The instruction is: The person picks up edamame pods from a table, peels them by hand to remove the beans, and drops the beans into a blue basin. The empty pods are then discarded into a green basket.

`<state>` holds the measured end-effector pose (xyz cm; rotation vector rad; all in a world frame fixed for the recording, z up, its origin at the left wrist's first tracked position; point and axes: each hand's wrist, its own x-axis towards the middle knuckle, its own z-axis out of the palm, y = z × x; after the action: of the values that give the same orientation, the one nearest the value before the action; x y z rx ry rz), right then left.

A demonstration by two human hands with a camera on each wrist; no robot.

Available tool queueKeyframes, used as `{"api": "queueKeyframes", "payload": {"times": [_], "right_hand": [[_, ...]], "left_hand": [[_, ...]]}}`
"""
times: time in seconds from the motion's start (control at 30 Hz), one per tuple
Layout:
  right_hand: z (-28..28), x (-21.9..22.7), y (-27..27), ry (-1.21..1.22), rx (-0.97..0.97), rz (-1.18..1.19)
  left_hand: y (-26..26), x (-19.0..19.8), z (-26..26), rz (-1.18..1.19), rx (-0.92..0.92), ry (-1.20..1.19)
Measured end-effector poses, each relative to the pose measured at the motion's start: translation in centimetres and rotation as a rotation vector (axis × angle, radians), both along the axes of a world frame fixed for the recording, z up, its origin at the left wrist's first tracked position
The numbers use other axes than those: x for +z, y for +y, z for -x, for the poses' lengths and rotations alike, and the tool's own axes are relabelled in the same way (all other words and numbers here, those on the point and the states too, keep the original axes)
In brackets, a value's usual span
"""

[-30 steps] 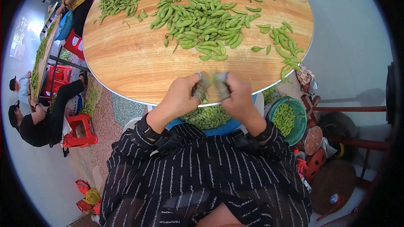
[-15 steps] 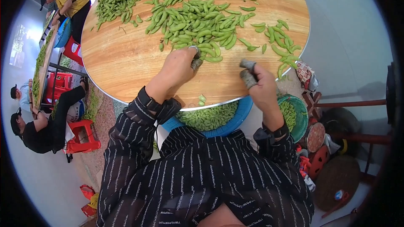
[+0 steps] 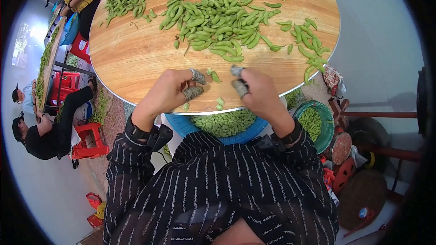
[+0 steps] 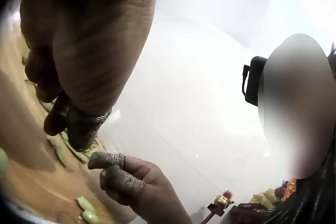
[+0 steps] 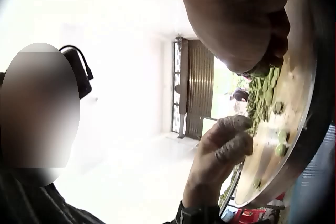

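Wrapped in grey tape at the thumb and index finger, my left hand (image 3: pixel 165 93) hovers near the front edge of the round wooden table (image 3: pixel 136 70). Its thumb and index stand apart with nothing between them. Across from it is my right hand (image 3: pixel 261 93), taped likewise, its thumb and index also parted and holding nothing. A small green pod (image 3: pixel 215 77) lies on the wood between the two hands. Closer to the rim are two pale shelled beans (image 3: pixel 220 104), and another bean (image 3: pixel 186 107) sits just below the left thumb.
A heap of soybean pods (image 3: pixel 222 22) covers the table's middle and far side. More pods (image 3: pixel 306 45) lie at the right edge. Under the front rim stands a blue basin (image 3: pixel 181 127) of shelled beans; a green bucket (image 3: pixel 324 131) is right of it. People sit at another table on the left.
From the pod heap, my left hand has drawn back toward the front edge. The right hand has come inward. A pod and an extra bean now show on the wood near the left hand.
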<state>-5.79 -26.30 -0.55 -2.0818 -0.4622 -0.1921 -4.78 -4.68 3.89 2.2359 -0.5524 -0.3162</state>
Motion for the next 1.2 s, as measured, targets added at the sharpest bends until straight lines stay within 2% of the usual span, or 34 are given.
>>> {"api": "queueKeyframes", "payload": {"times": [0.03, 0.07, 0.13, 0.2, 0.33, 0.4, 0.43, 0.5, 0.57, 0.6, 0.63, 0.67, 0.7, 0.77, 0.8, 0.83, 0.9, 0.97, 1.03, 1.17, 1.2], "right_hand": [[-0.1, -0.4, 0.8, -0.101, 0.038, 0.107], [-0.2, -0.7, 1.6, -0.204, 0.076, 0.215], [-0.8, -1.0, 3.2, -0.209, 0.055, 0.302], [-1.1, -0.7, 3.4, -0.218, 0.032, 0.389], [-1.0, -0.2, 0.3, -0.252, 0.036, 0.471], [-0.9, -0.1, -1.6, -0.233, 0.005, 0.496], [-0.8, 0.1, -2.6, -0.218, -0.059, 0.532], [-1.1, 0.0, -4.8, -0.203, -0.129, 0.568], [-1.7, -0.3, -6.7, -0.228, -0.261, 0.552], [-1.6, -0.4, -7.0, -0.23, -0.26, 0.55], [-1.5, -0.3, -7.1, -0.133, -0.301, 0.255], [-1.4, -0.2, -7.2, -0.041, -0.341, -0.042], [-0.9, -0.1, -6.9, -0.045, -0.347, -0.043], [0.5, 0.1, -5.6, 0.326, -0.206, -0.52], [1.0, -0.6, -5.2, 0.309, -0.152, -0.628], [1.5, -0.4, -4.6, 0.303, -0.157, -0.628], [2.3, 0.0, -3.7, 0.401, -0.136, -0.771], [2.4, -0.5, -3.3, 0.448, -0.123, -0.761], [2.3, -0.5, -2.3, 0.56, -0.12, -0.786], [2.1, -1.0, -1.3, 0.532, -0.121, -0.747], [1.9, -1.7, -1.1, 0.394, -0.175, -0.688]], "left_hand": [[0.2, -0.4, -0.2, 0.107, 0.026, 0.0], [0.2, -0.4, -0.6, 0.107, 0.027, 0.001], [0.0, -0.4, -1.9, 0.014, 0.085, -0.08], [-0.5, -0.6, -3.3, -0.016, 0.065, -0.161], [-2.2, -1.1, -4.3, -0.05, -0.022, -0.34], [-2.4, -2.0, -4.3, -0.081, -0.053, -0.339], [-2.5, -2.7, -4.0, -0.116, -0.083, -0.336], [-2.9, -2.7, -3.1, -0.032, -0.123, -0.331], [-2.8, -0.8, -2.5, -0.215, -0.345, -0.201], [-2.9, -1.1, -2.8, -0.192, -0.316, -0.262], [-3.3, -1.4, -3.3, -0.195, -0.314, -0.265], [-4.2, -1.5, -4.2, -0.203, -0.254, -0.422], [-5.2, -1.7, -4.8, -0.204, -0.195, -0.573], [-6.4, -2.2, -5.4, -0.237, -0.183, -0.543], [-6.8, -2.6, -5.8, -0.284, -0.174, -0.524], [-7.1, -2.8, -6.0, -0.332, -0.166, -0.506], [-7.3, -2.8, -6.2, -0.395, -0.182, -0.478], [-7.3, -2.8, -6.1, -0.462, -0.19, -0.448], [-7.1, -2.8, -5.9, -0.396, -0.204, -0.576], [-7.6, -2.4, -5.2, -0.315, -0.186, -0.598], [-7.8, -2.5, -5.4, -0.359, -0.203, -0.541]]}}
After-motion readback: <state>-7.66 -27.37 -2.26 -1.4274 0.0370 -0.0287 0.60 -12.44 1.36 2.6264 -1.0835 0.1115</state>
